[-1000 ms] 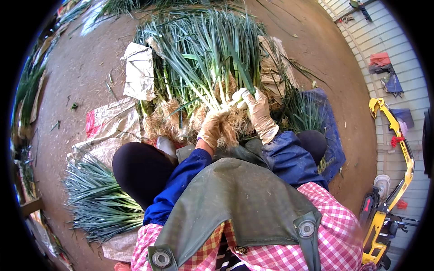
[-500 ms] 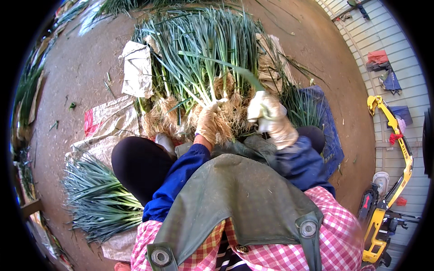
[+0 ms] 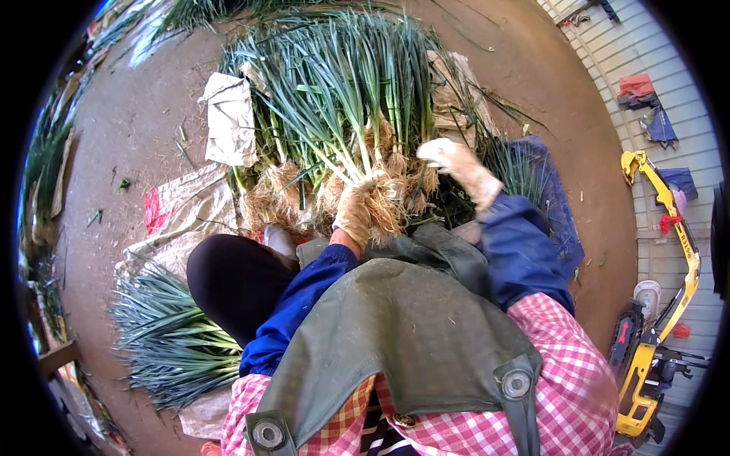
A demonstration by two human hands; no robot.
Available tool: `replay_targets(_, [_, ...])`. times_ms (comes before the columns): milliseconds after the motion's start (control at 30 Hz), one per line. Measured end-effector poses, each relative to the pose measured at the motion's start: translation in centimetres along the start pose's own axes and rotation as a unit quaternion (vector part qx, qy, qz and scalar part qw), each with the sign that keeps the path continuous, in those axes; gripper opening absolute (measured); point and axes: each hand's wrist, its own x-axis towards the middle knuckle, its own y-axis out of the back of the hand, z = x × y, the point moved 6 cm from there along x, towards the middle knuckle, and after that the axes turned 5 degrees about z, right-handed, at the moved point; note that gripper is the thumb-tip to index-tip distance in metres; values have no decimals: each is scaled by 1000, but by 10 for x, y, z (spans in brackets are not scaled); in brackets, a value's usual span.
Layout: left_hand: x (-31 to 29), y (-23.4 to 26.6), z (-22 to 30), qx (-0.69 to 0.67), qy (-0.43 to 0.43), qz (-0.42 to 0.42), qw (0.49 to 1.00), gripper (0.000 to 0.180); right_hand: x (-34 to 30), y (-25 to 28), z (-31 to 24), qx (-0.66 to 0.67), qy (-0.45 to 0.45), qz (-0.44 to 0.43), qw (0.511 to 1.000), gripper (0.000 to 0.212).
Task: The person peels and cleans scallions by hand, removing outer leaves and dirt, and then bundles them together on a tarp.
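Note:
A wide heap of green onions [image 3: 334, 83] lies before me, long green leaves pointing away and tangled tan roots [image 3: 386, 199] toward me. My left hand [image 3: 354, 213], in a pale, dirt-stained work glove, is closed around the lower stalks of a few green onions [image 3: 346, 166] at the heap's near edge. To the right of the roots, my right hand [image 3: 458, 166] is raised in a similar glove, a little blurred. Its fingers point left and look loosely parted, with nothing visible in them.
By my left knee, a second pile of green onions [image 3: 179, 334] rests on pale sacking [image 3: 190, 201]. More greens lie on a blue sheet [image 3: 559, 220] at right. A yellow mini excavator [image 3: 639, 380] stands by a ribbed wall [image 3: 608, 83]. Leaf scraps litter the brown floor [image 3: 137, 99].
The long green leaf that was in my right hand is no longer there. That hand has turned and shifted slightly up. My left hand keeps its hold on the stalks, nearly in place.

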Motion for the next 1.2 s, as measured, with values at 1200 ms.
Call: replay_targets(1200, [-2, -2, 14, 186, -75, -20, 979, 18, 24, -83, -49, -275, 188, -69, 940, 39])
